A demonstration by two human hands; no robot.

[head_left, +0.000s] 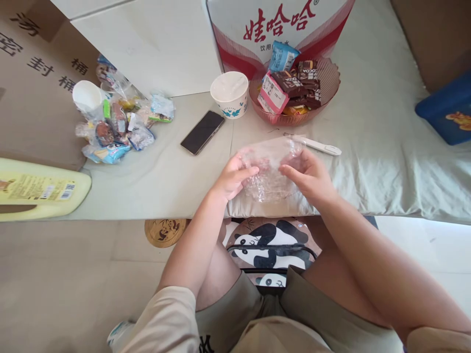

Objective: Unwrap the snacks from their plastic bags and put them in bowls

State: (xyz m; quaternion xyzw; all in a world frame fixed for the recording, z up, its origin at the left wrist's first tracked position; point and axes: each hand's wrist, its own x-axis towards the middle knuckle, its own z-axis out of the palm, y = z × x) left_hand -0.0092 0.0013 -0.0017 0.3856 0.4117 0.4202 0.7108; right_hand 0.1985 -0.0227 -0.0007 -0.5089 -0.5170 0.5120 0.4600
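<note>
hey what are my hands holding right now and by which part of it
A clear plastic sheet, apparently bubble wrap: the left hand grips its left side and the right hand its right side, thumbs on top.

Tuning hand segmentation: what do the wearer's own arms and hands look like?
Left hand and right hand bare: no gloves, rings or watch visible. Forearms uncovered. Left sleeve and right sleeve are short, loose, plain beige.
</note>
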